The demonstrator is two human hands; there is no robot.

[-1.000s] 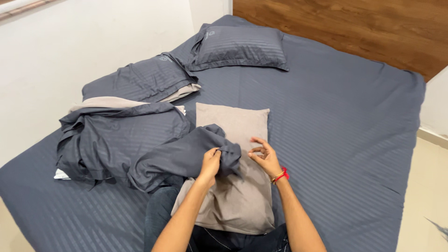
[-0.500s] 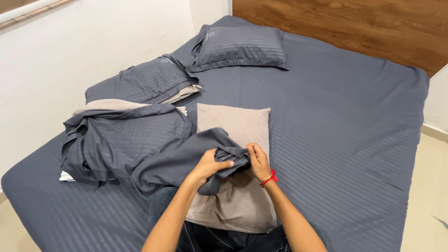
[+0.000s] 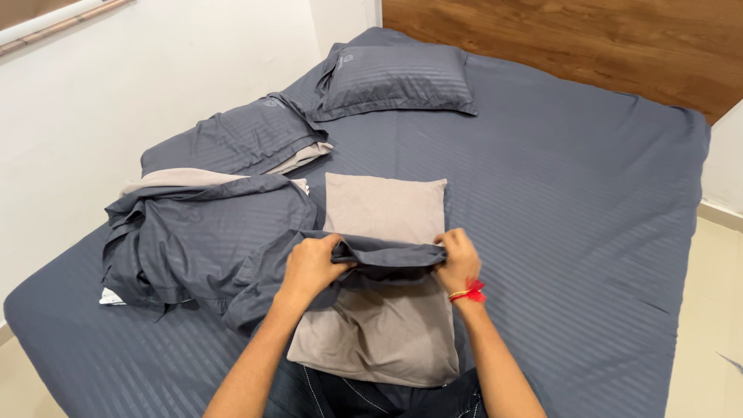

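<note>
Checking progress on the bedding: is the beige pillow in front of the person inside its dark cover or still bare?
Bare: the beige pillow shows uncovered; both hands only stretch the dark pillowcase across its middle.

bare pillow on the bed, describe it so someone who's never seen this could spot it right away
Start at the big bed under its dark blue striped sheet and look to its near edge, right in front of the person. The bare pillow lies there, with both hands stretching a dark blue pillowcase across its middle. It is the only plain beige pillow; the other pillows toward the wooden headboard wear dark covers.
</note>
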